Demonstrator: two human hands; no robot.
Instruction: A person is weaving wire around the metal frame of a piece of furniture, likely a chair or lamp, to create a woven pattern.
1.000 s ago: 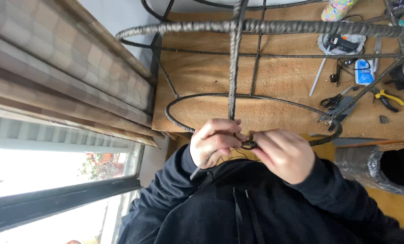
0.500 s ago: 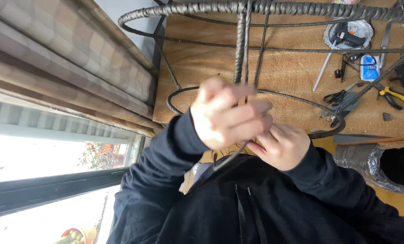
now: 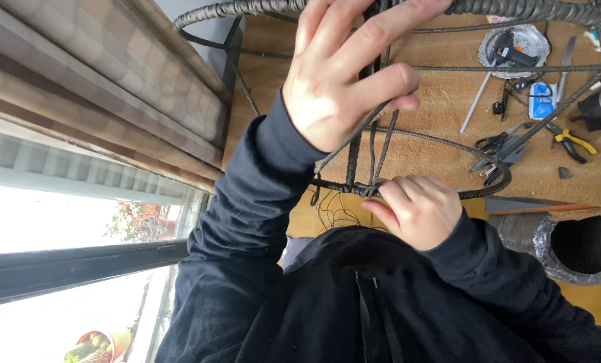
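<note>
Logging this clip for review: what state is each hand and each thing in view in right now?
left hand: raised, fingers pulling a dark cord taut
right hand: fingers pinching the cord against the lower ring
dark cord: stretched tight between the hands
wire frame: partly wrapped in cord, standing on the table
table: strewn with tools
scissors: lying flat
yellow-handled pliers: lying flat
</note>
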